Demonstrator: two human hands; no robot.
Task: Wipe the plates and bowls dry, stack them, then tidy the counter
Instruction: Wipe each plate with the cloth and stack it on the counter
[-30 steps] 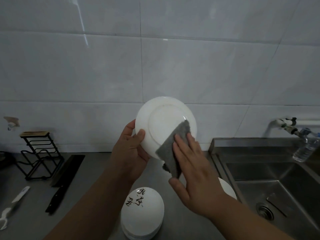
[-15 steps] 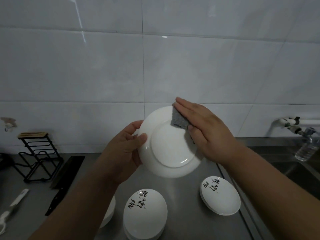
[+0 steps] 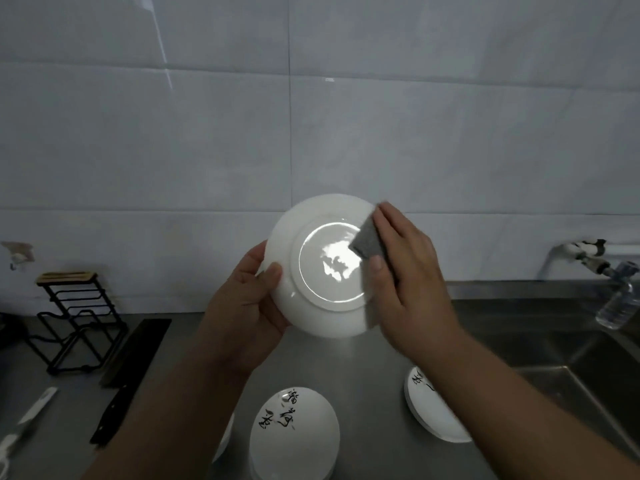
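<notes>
My left hand [image 3: 247, 303] grips the left rim of a white plate [image 3: 311, 306], held up above the counter with its underside facing me. My right hand [image 3: 405, 278] presses a grey cloth [image 3: 367, 242] against the right side of that underside, thumb on the near face and fingers laid over the cloth. Below on the steel counter [image 3: 367, 375] sits a stack of white plates with black lettering [image 3: 294, 434]. Another lettered white plate [image 3: 433, 410] lies to the right, partly hidden by my right forearm. A further white dish edge [image 3: 225, 441] shows beside my left forearm.
A black wire rack [image 3: 74, 320] stands at the back left, with a dark cleaver [image 3: 128, 379] and a white-handled knife [image 3: 27, 420] lying in front of it. The sink [image 3: 588, 382] fills the right, with a tap [image 3: 581, 254] and a clear plastic bottle [image 3: 618, 303] over it.
My right hand has slid the cloth from the plate's lower part up to its top edge and then down the right side. The plate has tilted slightly in my left hand.
</notes>
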